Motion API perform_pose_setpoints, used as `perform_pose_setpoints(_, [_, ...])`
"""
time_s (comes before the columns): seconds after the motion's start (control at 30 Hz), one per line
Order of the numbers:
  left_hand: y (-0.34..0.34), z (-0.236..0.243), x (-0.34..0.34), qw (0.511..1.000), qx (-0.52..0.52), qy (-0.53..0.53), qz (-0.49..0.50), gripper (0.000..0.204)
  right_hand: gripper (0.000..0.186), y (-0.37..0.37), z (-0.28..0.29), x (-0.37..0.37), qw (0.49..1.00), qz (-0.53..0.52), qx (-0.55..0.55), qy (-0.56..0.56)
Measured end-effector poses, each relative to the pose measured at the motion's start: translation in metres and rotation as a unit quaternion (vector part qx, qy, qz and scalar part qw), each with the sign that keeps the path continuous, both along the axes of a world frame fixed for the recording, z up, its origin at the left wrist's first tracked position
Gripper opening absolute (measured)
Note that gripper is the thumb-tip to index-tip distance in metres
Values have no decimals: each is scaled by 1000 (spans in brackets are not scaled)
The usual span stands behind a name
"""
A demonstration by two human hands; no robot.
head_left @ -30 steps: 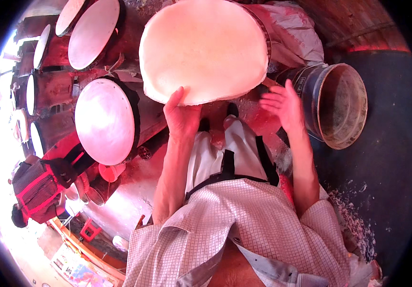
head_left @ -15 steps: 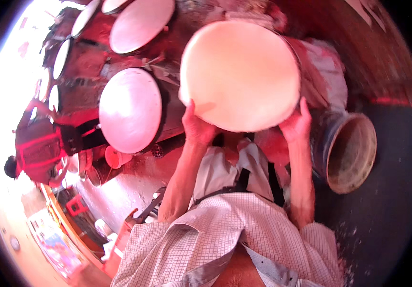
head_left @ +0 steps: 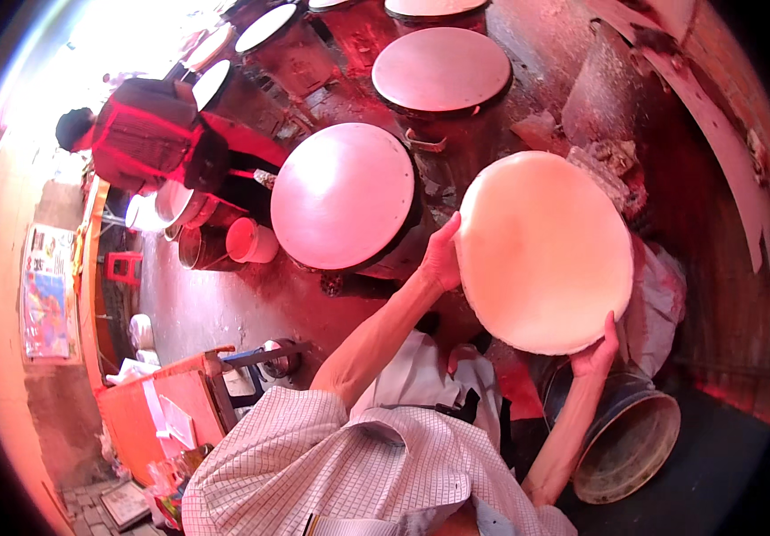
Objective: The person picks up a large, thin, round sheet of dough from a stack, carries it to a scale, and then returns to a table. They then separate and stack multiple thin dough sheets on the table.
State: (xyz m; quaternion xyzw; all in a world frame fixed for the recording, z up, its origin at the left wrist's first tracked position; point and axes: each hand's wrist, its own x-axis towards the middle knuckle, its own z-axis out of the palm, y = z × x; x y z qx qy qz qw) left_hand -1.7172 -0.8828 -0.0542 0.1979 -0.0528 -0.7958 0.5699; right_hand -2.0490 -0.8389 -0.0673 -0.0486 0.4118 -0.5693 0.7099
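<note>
A large round, pale cream disc with a slightly uneven rim is raised in front of me, right of centre. My left hand grips its left edge, thumb up along the rim and fingers mostly hidden. My right hand grips its lower right edge in the same way. Just left of it, a round pink-white top sits on a dark base; another similar top lies behind. Below my right hand, a dark metal drum lies tipped with its mouth showing.
Several more round tops stand at the back. A person in dark clothing works at the left near a pink bucket. An orange cabinet is at lower left, a pale sack behind the disc and a wall at the right.
My right hand, open and apart earlier, has closed on the disc's edge. The disc and both hands have shifted right, and the view has swung so more tops show at the back.
</note>
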Motion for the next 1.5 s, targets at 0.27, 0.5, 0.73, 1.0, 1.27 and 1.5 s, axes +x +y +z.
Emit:
perform_pose_setpoints(0.27, [-28, -1, 7, 993, 13, 91, -72, 84, 66, -9, -15, -17, 999, 2, -54, -2])
perform_pose_setpoints(0.5, [-62, -20, 15, 988, 58, -37, -141, 73, 68, -11, -36, -18, 999, -5, -32, -10])
perform_pose_setpoints(0.73, [-56, -16, 16, 982, 41, -108, -152, 54, 67, -9, -26, -15, 998, 3, -37, 41])
perform_pose_setpoints(1.0, [39, 50, 48, 991, -59, -116, -4, 53, 70, 31, 38, -6, 991, 47, -77, 100])
perform_pose_setpoints(1.27, [181, 84, 175, 979, -81, -107, 153, 48, 77, 48, 84, 100, 966, 211, -103, 113])
perform_pose_setpoints(1.5, [325, 94, 323, 929, 14, -147, 339, 46, 60, 58, 98, 342, 917, 336, -108, 186])
